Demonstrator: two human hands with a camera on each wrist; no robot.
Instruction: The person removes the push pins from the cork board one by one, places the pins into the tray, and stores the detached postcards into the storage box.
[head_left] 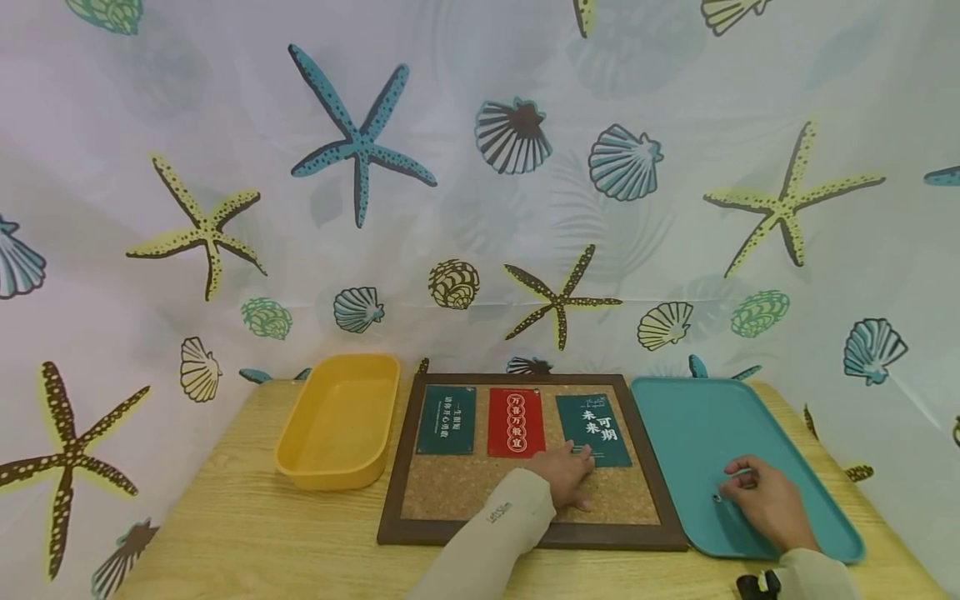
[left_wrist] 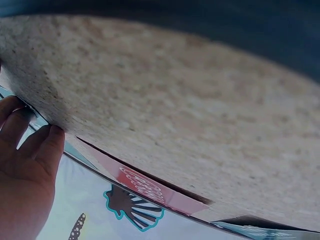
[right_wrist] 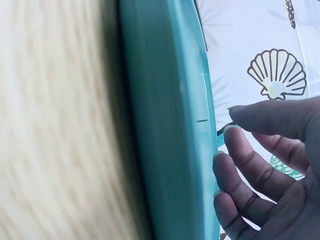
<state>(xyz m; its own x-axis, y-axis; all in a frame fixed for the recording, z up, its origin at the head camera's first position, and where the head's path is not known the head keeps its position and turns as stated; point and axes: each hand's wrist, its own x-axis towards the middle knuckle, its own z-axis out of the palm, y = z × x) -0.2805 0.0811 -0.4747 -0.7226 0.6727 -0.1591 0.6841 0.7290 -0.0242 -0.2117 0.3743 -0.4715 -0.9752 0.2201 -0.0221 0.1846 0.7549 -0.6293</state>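
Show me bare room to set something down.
Bare: the table left of the yellow bin, the bin's inside, and the teal tray's far half, right of the corkboard. Crowded: the corkboard's right side, where the left hand touches a card, and the tray's near half, under the right hand.

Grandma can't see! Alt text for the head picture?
A person's left hand touches a green card on a corkboard with two other cards. Their right hand is over a blue tray, near a tiny object; a yellow tub is on the left.
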